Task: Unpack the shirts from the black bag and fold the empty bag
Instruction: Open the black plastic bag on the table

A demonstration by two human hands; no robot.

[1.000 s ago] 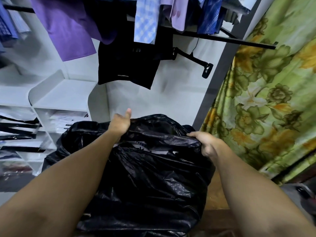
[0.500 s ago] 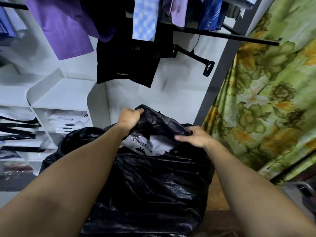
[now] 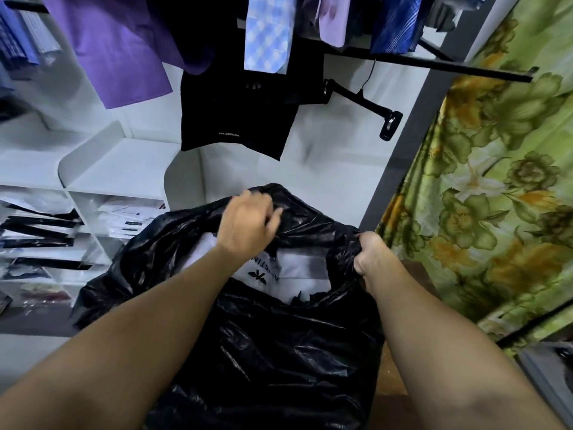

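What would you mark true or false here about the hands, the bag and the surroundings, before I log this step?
1. Both hands grip the bag's rim. True: the left hand holds the far edge of the black bag and the right hand bunches the right edge.
2. The bag is already empty. False: a white packaged shirt shows in the opening.
3. The floral curtain hangs on the person's left. False: the floral curtain is on the right; the white shelves are on the left.
4. A purple shirt hangs above the shelves. True: the purple shirt hangs at top left.
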